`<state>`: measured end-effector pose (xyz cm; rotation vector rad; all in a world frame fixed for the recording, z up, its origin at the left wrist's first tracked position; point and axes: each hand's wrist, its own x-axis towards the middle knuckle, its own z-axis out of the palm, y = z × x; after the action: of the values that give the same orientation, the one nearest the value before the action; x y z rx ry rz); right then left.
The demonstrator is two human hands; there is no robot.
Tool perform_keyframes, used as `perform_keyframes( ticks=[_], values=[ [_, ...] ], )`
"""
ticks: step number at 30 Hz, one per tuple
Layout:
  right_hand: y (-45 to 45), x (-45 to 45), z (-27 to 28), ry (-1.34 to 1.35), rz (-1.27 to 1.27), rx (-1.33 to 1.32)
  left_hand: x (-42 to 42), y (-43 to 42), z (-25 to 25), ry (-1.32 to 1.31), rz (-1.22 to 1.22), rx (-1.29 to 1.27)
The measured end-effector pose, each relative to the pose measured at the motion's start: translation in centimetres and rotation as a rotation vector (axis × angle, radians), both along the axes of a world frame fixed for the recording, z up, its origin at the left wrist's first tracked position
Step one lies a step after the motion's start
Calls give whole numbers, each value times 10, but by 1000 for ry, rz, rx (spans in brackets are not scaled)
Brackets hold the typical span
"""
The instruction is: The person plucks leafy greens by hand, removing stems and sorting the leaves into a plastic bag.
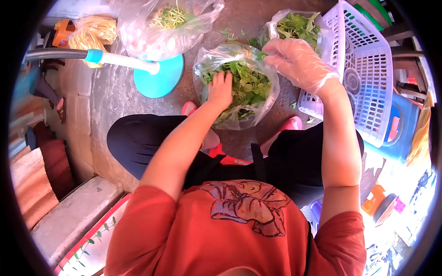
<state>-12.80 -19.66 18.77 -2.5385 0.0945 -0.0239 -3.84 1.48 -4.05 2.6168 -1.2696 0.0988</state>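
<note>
Well apart from each other, the two hands are both at work over the greens, and neither shows its full grip. The bare left hand (221, 91) reaches into the middle bag (237, 123), its fingers spread over the leaves (252, 85); the palm side is turned away, so I cannot tell whether it has hold of any. That bag sits on the floor (193, 103) just ahead of the person's feet, its crinkled clear plastic glaring in places and blurring what lies against the inside.

Higher and to the right, the right hand (297, 60), in a clear plastic glove, is held between this bag and a second bag (328, 40) of greens. Its fingers are bent together, with a scrap of green at the tips, but whether they pinch it or merely pass over it cannot be made out. The hand also covers the near part of the second bag.

At the top, a third bag (147, 42) is cut off by the frame; pale stems (171, 17) show in its mouth, while its lower contents are veiled by plastic. A blue disc (161, 83) lies partly behind a white pole (124, 61). The white basket (372, 80) is partly hidden by the right forearm, and a blue stool (401, 126) shows only in part behind it. Strong light washes out the lower right.
</note>
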Motion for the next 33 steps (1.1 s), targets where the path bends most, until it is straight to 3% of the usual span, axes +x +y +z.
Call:
perform_keyframes(
  ticks=[3,6,10,15,18,21,24,25,26,28,29,30,32,33],
  values=[
    [4,-5,-1,-17,-3,-11,6,16,-13,195,161,120],
    [2,-7,-2,4,-18,-8,30,21,-28,749,100,207],
    [-2,-2,4,76,-47,10,36,-12,41,1130,222,63],
    [-5,-2,-1,13,-7,-38,42,-12,94,1169,54,-125],
    [-5,-4,-7,3,-4,-38,41,-8,165,1021,42,-136],
    [-5,-5,-6,24,8,-70,33,-2,191,895,31,-269],
    [-3,-4,-4,55,11,-92,15,1,182,618,-22,-171],
    [-3,-4,-6,64,8,-81,9,6,157,432,-137,-140],
    [-3,-4,-7,74,5,-71,-3,8,144,406,-235,-100],
    [-2,-4,-8,69,2,-69,-36,9,138,677,-282,307],
    [-2,-4,-8,68,0,-67,-55,18,119,631,-334,305],
    [-2,-5,-8,58,-1,-65,-69,15,134,691,-317,459],
    [-3,-5,-7,33,-7,-60,-82,27,112,562,-399,312],
    [-5,-5,-5,51,-10,-57,-77,24,110,636,-370,289]
  ],
)
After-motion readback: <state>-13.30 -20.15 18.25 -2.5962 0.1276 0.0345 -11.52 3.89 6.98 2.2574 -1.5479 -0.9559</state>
